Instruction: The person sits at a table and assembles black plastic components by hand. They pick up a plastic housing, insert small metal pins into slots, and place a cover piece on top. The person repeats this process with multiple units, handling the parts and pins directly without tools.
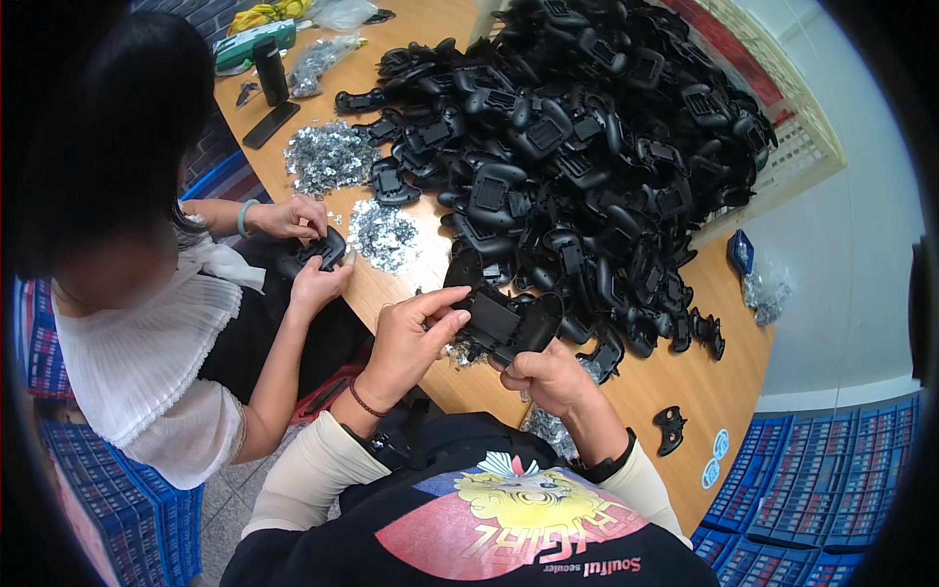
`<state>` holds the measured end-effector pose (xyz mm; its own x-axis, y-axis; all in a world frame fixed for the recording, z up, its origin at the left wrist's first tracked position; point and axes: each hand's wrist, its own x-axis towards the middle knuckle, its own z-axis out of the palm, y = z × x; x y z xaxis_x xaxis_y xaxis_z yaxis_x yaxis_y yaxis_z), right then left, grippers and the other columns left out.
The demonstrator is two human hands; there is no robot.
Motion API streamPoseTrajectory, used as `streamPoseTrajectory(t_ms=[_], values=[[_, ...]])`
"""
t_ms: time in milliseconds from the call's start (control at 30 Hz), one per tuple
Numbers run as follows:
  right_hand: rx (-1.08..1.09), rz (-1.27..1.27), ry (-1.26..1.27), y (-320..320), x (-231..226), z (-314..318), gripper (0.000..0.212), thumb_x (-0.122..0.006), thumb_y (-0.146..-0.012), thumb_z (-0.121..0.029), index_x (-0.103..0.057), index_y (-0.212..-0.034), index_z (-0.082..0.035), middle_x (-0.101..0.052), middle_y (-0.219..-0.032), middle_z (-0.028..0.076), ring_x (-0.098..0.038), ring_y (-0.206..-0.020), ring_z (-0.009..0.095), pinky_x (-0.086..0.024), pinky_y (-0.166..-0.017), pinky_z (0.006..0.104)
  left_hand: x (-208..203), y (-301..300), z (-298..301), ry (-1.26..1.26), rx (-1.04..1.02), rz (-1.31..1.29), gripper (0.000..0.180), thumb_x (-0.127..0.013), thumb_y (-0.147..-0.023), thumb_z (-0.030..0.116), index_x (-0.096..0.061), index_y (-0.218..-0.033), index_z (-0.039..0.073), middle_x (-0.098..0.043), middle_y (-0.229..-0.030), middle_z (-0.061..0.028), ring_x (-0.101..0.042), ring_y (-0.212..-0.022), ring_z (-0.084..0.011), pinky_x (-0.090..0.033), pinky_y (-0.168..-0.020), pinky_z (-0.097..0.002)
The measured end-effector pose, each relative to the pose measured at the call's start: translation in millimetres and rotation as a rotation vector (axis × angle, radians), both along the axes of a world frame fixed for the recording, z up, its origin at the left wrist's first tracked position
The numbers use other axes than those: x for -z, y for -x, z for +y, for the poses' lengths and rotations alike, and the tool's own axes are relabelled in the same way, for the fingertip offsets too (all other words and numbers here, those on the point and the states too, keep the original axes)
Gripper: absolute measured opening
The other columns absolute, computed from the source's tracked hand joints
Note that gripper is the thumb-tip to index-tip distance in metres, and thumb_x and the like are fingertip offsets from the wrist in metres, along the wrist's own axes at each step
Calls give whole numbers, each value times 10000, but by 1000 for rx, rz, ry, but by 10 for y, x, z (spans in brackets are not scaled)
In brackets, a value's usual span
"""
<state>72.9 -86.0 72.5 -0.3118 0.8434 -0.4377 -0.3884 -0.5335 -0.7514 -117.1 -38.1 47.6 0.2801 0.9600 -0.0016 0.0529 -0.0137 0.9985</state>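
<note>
A black game controller shell (495,319) is held over the table's near edge, its rectangular battery recess facing up. My right hand (554,378) is closed around its right grip, the thumb bent on the near edge. At the shell's left side, my left hand (416,338) has thumb and forefinger drawn together in a pinch. Whatever is between those fingertips is too small to make out. Small silvery metal pieces (464,354) lie partly hidden beneath the shell. Beyond it rises a large heap of black controller shells (577,147).
At my left a co-worker's hands (318,264) hold another black shell. Piles of silvery metal pieces (383,235) lie near them. A black bottle (270,70) and a phone (272,125) stand farther back. Blue crates (822,479) are at the right; a loose black faceplate (670,430) lies on the table.
</note>
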Motion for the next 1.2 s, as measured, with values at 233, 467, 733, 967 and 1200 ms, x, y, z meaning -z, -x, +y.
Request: streamPoseTrajectory(t_ms=[233,467,733,967,1200], values=[[30,68,39,-15,34,1,398,-492,-667,36,-532,-1062,5,-511,-794,69,-388,-582,79,-289,-478,197,33,-69,46,-32,-49,15,220,-630,-808,57,-669,-1024,42,-655,-741,-78,-568,-572,-83,-446,-537,-233],[72,78,23,-16,80,1,391,-500,-669,26,-546,-1057,4,-530,-826,85,-425,-631,86,-303,-481,196,21,-133,39,-272,-127,197,227,-650,-785,73,-678,-1011,72,-609,-711,-88,-589,-613,-181,-445,-582,-269],[135,93,-20,35,14,22,431,-496,-668,25,-532,-1098,10,-546,-855,106,-434,-630,94,-312,-481,193,-6,-156,19,-310,-271,192,336,-657,-791,61,-590,-1120,57,-561,-1029,-79,-567,-857,-142,-449,-663,-254],[169,150,20,44,3,18,463,-468,-652,52,-519,-1112,33,-550,-840,135,-425,-616,108,-306,-467,198,164,-217,50,319,86,-668,487,-553,-879,38,-354,-1321,-7,-518,-1189,-70,-491,-1083,-124,-381,-948,-265],[163,196,35,13,26,10,458,-452,-643,64,-522,-1096,39,-549,-833,143,-424,-613,114,-304,-462,201,83,-198,-10,418,171,-769,439,-514,-904,80,-377,-1316,20,-537,-1178,-59,-512,-1059,-122,-398,-930,-280]])
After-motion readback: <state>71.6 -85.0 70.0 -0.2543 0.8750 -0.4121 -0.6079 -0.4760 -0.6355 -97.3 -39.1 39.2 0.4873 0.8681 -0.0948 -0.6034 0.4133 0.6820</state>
